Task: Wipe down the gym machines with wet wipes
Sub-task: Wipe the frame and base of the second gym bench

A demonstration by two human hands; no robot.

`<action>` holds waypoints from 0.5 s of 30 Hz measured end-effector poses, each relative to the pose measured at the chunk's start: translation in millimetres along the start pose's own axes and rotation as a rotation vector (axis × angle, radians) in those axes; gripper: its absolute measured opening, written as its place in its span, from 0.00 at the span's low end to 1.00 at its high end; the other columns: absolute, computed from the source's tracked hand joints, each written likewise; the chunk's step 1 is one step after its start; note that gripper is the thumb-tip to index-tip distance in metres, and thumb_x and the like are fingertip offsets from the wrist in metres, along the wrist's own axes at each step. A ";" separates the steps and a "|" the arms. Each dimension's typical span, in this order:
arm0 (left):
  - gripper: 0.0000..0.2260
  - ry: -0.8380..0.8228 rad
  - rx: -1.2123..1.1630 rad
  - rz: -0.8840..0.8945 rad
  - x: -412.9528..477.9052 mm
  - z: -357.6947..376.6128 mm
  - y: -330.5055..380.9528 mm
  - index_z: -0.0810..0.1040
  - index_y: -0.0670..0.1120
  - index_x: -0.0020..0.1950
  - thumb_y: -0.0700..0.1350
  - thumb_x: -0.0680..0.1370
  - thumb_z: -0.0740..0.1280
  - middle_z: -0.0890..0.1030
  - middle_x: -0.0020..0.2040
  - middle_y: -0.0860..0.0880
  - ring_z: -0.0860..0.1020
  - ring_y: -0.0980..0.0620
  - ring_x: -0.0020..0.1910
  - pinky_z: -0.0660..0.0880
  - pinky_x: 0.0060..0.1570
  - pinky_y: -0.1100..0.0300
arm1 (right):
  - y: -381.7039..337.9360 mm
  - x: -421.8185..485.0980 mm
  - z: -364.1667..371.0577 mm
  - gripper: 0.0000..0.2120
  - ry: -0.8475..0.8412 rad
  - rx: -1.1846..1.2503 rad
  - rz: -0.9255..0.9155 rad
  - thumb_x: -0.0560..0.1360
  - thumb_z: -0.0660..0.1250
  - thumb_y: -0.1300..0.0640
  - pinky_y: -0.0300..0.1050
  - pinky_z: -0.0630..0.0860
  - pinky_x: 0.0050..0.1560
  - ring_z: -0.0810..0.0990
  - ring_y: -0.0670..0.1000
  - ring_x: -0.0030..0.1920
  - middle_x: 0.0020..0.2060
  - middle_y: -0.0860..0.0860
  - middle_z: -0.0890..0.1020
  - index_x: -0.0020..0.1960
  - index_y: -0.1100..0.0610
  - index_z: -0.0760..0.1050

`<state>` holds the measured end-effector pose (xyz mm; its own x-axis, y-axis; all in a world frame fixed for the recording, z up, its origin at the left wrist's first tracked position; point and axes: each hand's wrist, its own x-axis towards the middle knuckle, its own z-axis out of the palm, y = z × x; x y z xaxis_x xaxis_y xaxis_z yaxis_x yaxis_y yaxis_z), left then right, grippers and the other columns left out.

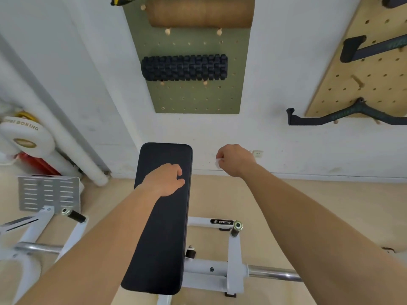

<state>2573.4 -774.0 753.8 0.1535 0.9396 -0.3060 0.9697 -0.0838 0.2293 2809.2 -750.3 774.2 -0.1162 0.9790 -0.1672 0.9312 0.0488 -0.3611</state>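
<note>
Black pad (163, 216) at centre. White frame (235, 256) at 5 o'clock, with a black label (222, 221) lettered white and a chrome bar (275, 275). At 12 o'clock, an olive-green pegboard (198, 100) with a dotted hole grid, a tan roller (200, 13) and a black knobbed roller (184, 67). At 2 o'clock, a pale wood pegboard (352, 84), also dotted, with a black handle (343, 116). At 9 o'clock, a white boxing pad (26, 137) with gold lettering and a grey slotted footplate (48, 192). White wipe (218, 161), white wall (275, 73), beige floor (308, 205).

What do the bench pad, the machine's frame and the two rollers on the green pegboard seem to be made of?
Bench pad: black vinyl or leatherette over padding, matte, finely grained. Frame: metal tubing, smooth white paint, bolted joints. Black roller: probably moulded foam, knobbly blocks. Brown roller: possibly cork, speckled tan surface; too blurred to be sure.
</note>
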 end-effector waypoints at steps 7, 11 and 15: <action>0.17 0.012 -0.018 0.035 5.8 8.6 16.5 0.72 0.51 0.70 0.53 0.82 0.63 0.75 0.66 0.52 0.75 0.51 0.61 0.74 0.60 0.55 | 25.8 -14.7 -1.8 0.13 0.037 0.043 0.061 0.77 0.59 0.57 0.43 0.72 0.40 0.81 0.54 0.46 0.48 0.49 0.83 0.55 0.49 0.80; 0.17 0.008 -0.035 0.052 11.3 14.0 33.3 0.73 0.50 0.68 0.53 0.81 0.63 0.75 0.65 0.52 0.75 0.51 0.59 0.74 0.59 0.53 | 42.8 -26.4 -1.1 0.13 0.071 0.036 0.075 0.77 0.59 0.57 0.45 0.75 0.43 0.80 0.54 0.47 0.49 0.49 0.82 0.54 0.49 0.80; 0.17 0.017 -0.057 0.031 8.3 28.0 68.8 0.73 0.51 0.68 0.54 0.81 0.64 0.74 0.67 0.51 0.75 0.50 0.61 0.75 0.61 0.51 | 68.6 -43.3 -1.0 0.15 0.042 0.001 0.015 0.77 0.58 0.58 0.44 0.73 0.42 0.80 0.54 0.48 0.51 0.49 0.82 0.56 0.49 0.80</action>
<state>2646.8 -781.2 741.2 0.1796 0.9424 -0.2822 0.9522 -0.0945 0.2906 2878.5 -789.2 757.6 -0.0873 0.9871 -0.1344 0.9323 0.0334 -0.3600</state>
